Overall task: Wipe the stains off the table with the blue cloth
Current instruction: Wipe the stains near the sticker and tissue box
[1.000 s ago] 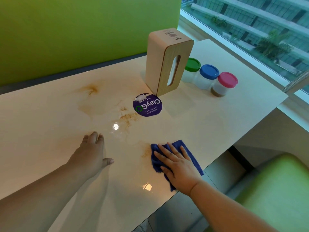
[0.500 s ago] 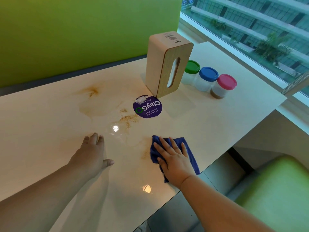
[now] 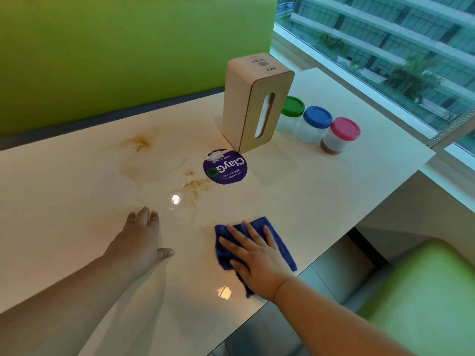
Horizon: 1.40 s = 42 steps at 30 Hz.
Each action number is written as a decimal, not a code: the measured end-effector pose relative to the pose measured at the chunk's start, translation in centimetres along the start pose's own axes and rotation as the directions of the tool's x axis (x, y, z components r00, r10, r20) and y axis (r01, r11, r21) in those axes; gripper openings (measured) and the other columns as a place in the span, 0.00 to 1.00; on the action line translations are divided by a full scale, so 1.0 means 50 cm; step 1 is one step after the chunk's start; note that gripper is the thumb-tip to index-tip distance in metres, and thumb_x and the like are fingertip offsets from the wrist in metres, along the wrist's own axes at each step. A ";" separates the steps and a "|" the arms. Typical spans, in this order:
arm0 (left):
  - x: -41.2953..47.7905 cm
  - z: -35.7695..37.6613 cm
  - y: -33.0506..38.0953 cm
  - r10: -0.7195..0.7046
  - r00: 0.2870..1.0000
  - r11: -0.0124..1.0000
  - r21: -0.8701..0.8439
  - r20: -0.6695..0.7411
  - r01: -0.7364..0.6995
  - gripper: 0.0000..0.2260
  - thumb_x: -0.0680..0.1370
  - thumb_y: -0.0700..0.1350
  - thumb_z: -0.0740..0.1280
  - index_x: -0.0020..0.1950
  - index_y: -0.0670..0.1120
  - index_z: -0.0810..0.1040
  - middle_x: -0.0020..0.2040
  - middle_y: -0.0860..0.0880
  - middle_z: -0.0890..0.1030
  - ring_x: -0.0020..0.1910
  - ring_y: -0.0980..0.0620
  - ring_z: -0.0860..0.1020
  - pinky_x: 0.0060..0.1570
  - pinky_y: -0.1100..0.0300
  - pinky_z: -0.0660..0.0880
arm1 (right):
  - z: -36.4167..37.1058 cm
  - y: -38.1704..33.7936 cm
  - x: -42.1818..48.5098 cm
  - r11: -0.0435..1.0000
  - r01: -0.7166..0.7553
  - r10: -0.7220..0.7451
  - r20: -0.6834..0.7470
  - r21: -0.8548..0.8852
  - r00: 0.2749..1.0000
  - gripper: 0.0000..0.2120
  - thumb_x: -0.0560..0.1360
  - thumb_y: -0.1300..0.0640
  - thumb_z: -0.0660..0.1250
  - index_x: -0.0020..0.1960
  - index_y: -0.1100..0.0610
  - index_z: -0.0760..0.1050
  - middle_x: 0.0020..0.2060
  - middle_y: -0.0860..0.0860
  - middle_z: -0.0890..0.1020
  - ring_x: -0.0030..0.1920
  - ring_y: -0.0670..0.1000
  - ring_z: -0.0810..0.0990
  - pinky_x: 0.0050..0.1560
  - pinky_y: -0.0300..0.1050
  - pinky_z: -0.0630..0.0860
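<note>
- Two bare hands are showing. The right hand (image 3: pixel 257 263) is pressing flat on one blue cloth (image 3: pixel 284 253), fingers straight and spread, nothing pinched. The left hand (image 3: pixel 138 242) is resting palm-down on the glossy cream table (image 3: pixel 321 196), fingers straight and together, thumb out to the side, holding nothing.
- The one blue cloth is lying crumpled near the table's near edge, well to the right of the left hand. It is looking deep blue and soft-piled, with folds bunched under the palm and one corner sticking out beyond the fingertips.
- At least three brown stains are marking the table: a streaky stain (image 3: pixel 140 143) far from the hands, a speckled stain (image 3: pixel 196 187) beside a round purple sticker (image 3: pixel 226 169), and a faint smear (image 3: pixel 208 230) just left of the cloth.
- One upright wooden tissue box (image 3: pixel 254 106) is standing behind the sticker.
- Three clear plastic jars are sitting in a row just right of the box: a green-lidded jar (image 3: pixel 292 106), a blue-lidded jar (image 3: pixel 317 116) and a pink-lidded jar (image 3: pixel 345 129), the last holding a brown layer.
</note>
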State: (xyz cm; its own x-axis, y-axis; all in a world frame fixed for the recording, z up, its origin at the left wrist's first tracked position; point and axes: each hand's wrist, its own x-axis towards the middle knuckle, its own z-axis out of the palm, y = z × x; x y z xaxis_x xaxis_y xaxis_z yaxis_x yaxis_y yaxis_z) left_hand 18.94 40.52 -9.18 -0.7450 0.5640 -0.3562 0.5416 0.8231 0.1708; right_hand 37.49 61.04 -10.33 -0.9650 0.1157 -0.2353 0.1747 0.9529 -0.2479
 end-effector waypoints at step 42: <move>-0.042 -0.025 -0.034 0.034 0.998 0.996 -0.084 -0.057 -0.038 0.44 0.71 0.62 0.67 0.77 0.44 0.49 0.78 0.49 0.46 0.76 0.51 0.46 0.73 0.56 0.56 | 0.003 -0.067 0.074 0.996 -0.088 0.088 -0.006 -0.003 0.996 0.32 0.72 0.39 0.30 0.76 0.40 0.41 0.73 0.38 0.37 0.73 0.48 0.32 0.73 0.59 0.35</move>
State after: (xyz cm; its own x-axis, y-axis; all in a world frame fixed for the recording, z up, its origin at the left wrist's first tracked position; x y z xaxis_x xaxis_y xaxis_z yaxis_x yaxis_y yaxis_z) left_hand 19.12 38.04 -7.58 -0.7475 0.5943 -0.2969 0.5350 0.8034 0.2612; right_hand 33.38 58.21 -10.50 -0.9471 0.2006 -0.2506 0.2583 0.9398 -0.2238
